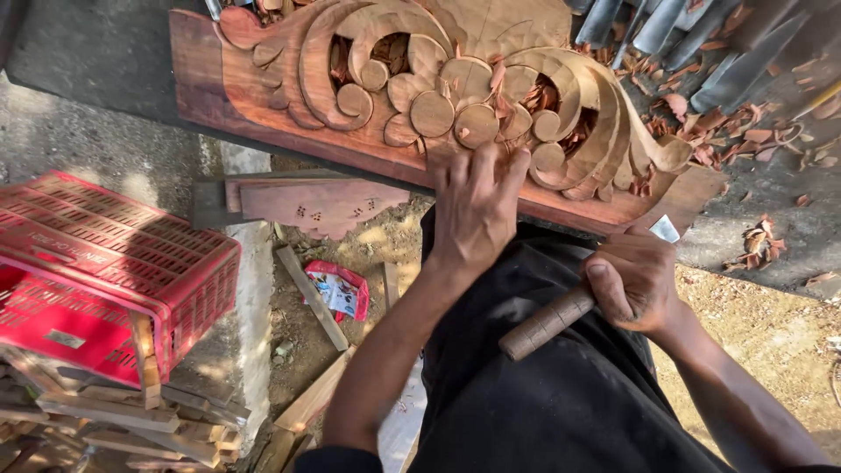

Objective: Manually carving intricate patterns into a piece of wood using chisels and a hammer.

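Head view: carved wooden panel (438,96), reddish-brown with scroll and round-petal relief, lying across the upper middle of the frame from ten o'clock to three o'clock. Left hand (476,206), at centre, palm down with fingers spread and released, fingertips touching the lower edge of the panel just below the round petals. Right hand (635,280), at four o'clock from the left hand, fingers clenched around a chisel (547,322); its ridged wooden handle sticks out toward seven o'clock, and a bit of the metal blade shows above the knuckles, near the panel's lower edge. Wood chips (745,131), scattered over the surface at two o'clock and lodged in the panel's hollows. Row of metal tools (701,35), at one o'clock, partly cut off by the frame. Red plastic crate (114,271), at nine o'clock, resting on stacked wood offcuts (131,420) at seven o'clock. Small carved wooden piece (315,206), just below the panel, left of centre.
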